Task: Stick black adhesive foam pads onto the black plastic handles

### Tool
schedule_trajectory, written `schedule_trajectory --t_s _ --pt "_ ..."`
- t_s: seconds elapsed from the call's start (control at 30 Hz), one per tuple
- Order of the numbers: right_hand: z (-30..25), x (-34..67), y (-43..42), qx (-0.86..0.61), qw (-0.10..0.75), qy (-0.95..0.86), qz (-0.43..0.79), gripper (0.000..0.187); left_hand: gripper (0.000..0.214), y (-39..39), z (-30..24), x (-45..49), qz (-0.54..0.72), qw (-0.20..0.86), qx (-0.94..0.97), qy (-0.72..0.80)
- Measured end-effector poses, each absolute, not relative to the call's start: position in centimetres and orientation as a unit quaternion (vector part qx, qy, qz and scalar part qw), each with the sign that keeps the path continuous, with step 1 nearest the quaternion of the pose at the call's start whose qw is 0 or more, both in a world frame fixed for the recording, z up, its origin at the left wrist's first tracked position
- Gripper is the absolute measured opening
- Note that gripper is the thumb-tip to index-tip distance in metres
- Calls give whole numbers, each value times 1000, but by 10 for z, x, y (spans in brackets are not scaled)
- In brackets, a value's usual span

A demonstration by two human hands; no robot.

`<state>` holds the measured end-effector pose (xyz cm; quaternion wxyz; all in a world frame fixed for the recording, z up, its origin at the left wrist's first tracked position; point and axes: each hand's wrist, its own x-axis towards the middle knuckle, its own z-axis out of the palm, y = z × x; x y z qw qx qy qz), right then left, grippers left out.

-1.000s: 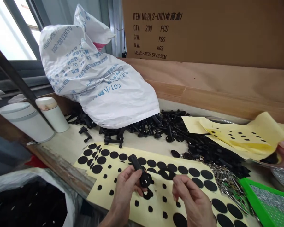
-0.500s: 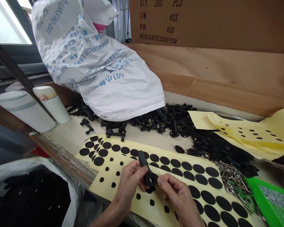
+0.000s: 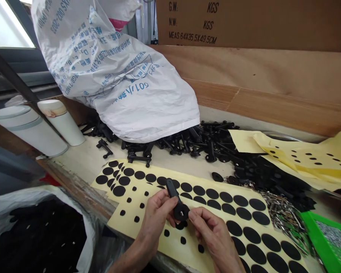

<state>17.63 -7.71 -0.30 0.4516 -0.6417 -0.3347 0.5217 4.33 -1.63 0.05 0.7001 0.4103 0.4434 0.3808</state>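
Note:
My left hand [image 3: 159, 214] is closed around the shaft of a black plastic handle-like part [image 3: 176, 204], which tilts up from the fingers. The thumb and fingertips of my right hand [image 3: 207, 235] pinch its round end from the right. Both hands are just above a yellow backing sheet [image 3: 173, 252] printed with rows of black adhesive rubber pads. A small pad [image 3: 180, 226] lies partly hidden beneath the round end, and the hands cover part of the sheet.
Behind the sheet lies a heap of black plastic parts [image 3: 213, 144], partly under a white woven sack [image 3: 116, 76]. To the right are a peeled yellow sheet [image 3: 301, 159], metal clips [image 3: 284, 216] and a green tray [image 3: 326, 242]. A black-lined bag [image 3: 39, 231] sits below the bench edge.
My right hand has moved left from beside the sheet's pads to the round end of the black part. The whole scene has shifted upward in the view.

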Motion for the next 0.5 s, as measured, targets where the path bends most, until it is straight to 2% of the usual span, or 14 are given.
schedule_trajectory --t_s 0.5 --pt "-4 176 -77 -638 450 -343 522 37 17 -19 2 42 377 702 415 439"
